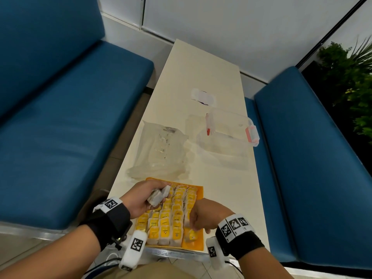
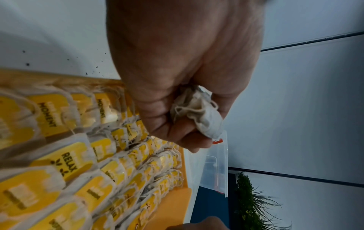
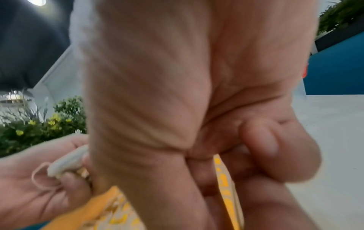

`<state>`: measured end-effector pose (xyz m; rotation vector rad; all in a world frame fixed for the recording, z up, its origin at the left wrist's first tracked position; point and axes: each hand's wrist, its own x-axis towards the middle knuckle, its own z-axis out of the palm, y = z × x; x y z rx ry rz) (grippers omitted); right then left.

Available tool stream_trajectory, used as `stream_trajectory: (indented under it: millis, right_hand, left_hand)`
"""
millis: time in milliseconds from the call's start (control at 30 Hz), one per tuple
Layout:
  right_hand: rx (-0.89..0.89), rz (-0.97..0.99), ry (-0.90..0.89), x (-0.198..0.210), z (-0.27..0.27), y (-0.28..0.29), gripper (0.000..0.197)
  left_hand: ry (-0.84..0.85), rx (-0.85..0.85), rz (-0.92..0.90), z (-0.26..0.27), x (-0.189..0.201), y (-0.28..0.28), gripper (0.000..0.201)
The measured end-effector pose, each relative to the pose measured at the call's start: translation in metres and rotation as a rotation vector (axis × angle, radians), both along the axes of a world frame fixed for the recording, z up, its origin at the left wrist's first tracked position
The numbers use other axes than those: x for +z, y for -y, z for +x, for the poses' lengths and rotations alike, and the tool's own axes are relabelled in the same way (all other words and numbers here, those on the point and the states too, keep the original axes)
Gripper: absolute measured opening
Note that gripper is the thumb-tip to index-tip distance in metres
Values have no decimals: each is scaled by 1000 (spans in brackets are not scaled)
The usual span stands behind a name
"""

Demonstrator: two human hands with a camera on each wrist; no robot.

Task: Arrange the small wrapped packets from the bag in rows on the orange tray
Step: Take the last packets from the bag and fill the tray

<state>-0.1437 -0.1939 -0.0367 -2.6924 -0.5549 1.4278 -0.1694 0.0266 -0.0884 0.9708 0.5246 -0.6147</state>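
L hand (image 1: 143, 199) grip clutches spare packets (image 1: 156, 196) over tray (image 1: 198, 245); R hand (image 1: 203, 217) grip pinches one at near-right gap; risk: sleeve/fingers knock set rows askew.

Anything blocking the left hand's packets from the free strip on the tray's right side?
Yes: the right hand hangs over that part of the orange tray, pinching a packet, between the left hand with its bunch of packets and the strip.
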Motion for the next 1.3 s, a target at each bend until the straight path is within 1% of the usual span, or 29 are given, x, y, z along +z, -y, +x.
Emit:
stream_trajectory:
  millis: [100,233,367,467,600,667,767,1000,1100,1167,1233,1300]
  right_hand:
    - [-24,-27,83,-13,-3,1,11]
    - [-68,-19,321,-35,-4,5,20]
    - [-95,-8,435,-48,-9,8,25]
    - [-115,-17,478,-53,-12,9,21]
    - [-96,14,499,-55,-16,11,8]
    - [-54,18,485,-54,-19,11,10]
    - [35,-30,450,-57,-27,11,19]
    - [-3,-22,461,-59,-32,9,31]
    - [4,-36,467,-55,-34,8,34]
    - [6,-44,527,-45,-32,7,35]
    - [-11,-40,644,-30,-27,5,35]
    - [-84,53,755,-15,-19,2,31]
  left_hand:
    - [3,8,6,0,-1,0,27]
    - [10,3,14,0,-3,-2,28]
    - [8,5,22,0,-3,-2,27]
    - [11,1,21,0,-2,-2,27]
    - [13,-1,24,0,-1,-2,27]
    - [18,2,34,0,0,0,26]
    - [16,12,28,0,-1,0,26]
    - [9,11,18,0,-1,3,25]
    - [-18,23,-19,0,-1,2,30]
    - [-43,49,-64,0,0,1,36]
    - [-52,58,-80,1,3,0,40]
    - [-41,45,-74,1,4,1,45]
